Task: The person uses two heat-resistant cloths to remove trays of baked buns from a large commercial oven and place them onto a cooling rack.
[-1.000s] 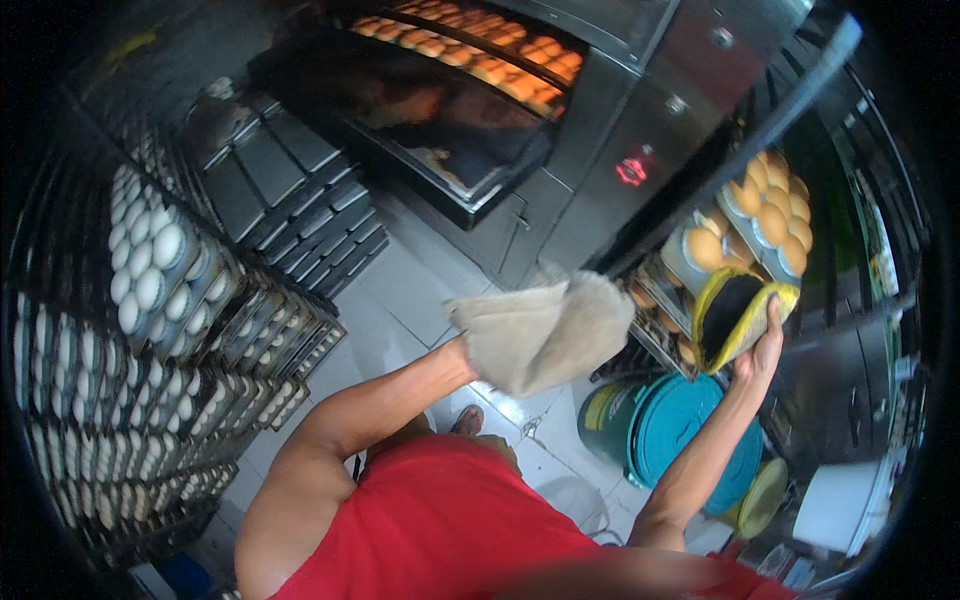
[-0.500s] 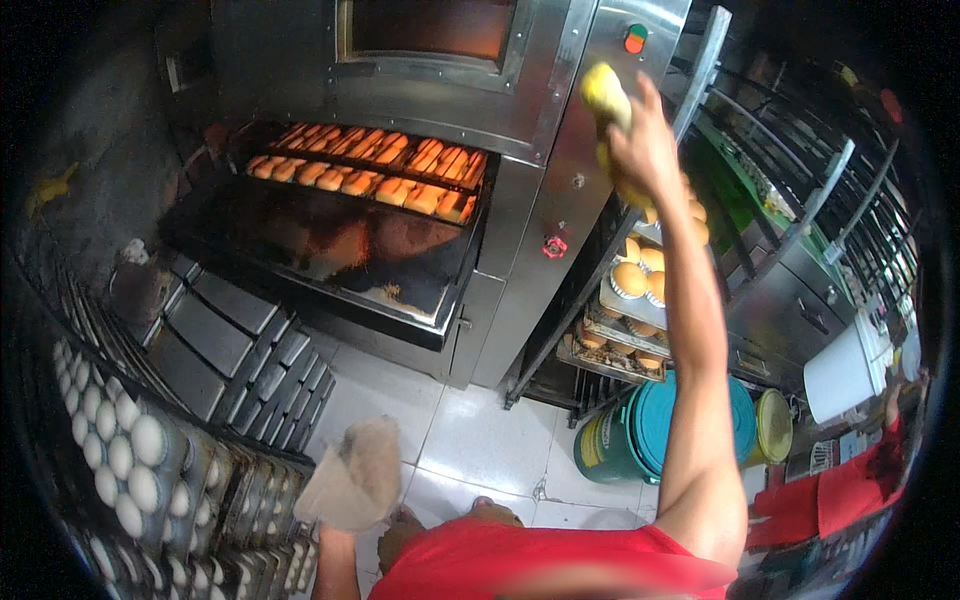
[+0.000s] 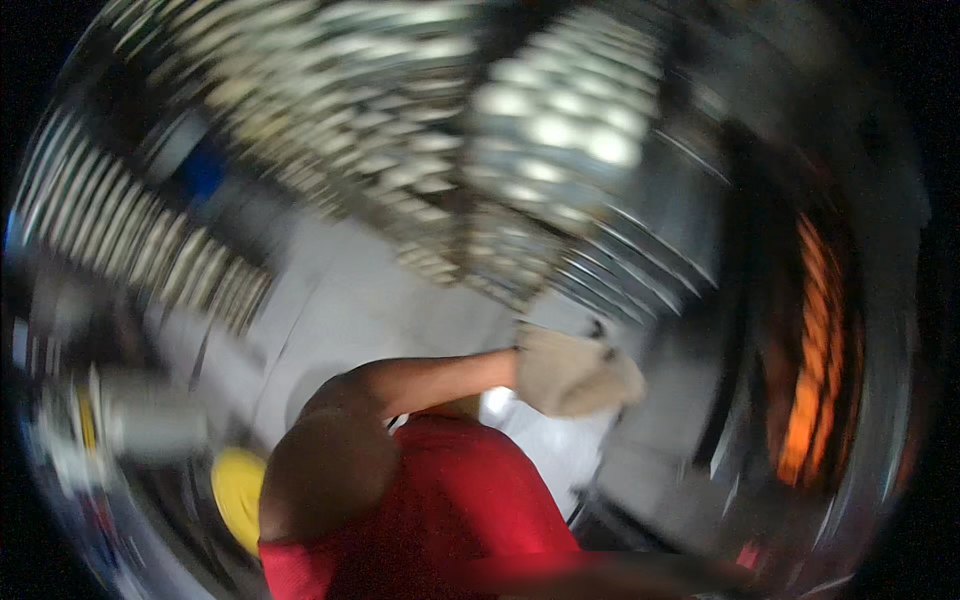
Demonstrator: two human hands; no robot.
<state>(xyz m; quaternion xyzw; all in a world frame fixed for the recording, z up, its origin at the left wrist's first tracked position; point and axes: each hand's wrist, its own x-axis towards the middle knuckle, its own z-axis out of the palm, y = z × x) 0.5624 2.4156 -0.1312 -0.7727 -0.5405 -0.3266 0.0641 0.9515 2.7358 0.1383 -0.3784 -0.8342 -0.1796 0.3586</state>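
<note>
A beige cloth mitt [image 3: 565, 372] covers my left hand [image 3: 590, 378], and its fingers are hidden inside the cloth. My bare left forearm reaches rightward across the front of my red shirt. The mitt hangs over the pale floor, close to dark metal pans [image 3: 640, 265] and apart from the oven. Over at the right, an orange glow [image 3: 812, 360] marks the bread in the open oven, smeared by motion. A blurred dark shape runs along the lower edge where my right arm would be; my right hand does not show.
Tall stacks of egg trays [image 3: 560, 110] stand ahead, with more rows of pale trays [image 3: 150, 220] at the left. A yellow lid [image 3: 238, 498] and a whitish container [image 3: 150, 415] are at the lower left. White floor tiles [image 3: 340, 300] lie between.
My view has swung sharply left, so the oven is now at the right and the egg trays ahead. The right hand, earlier raised with a yellow cloth, has left the view.
</note>
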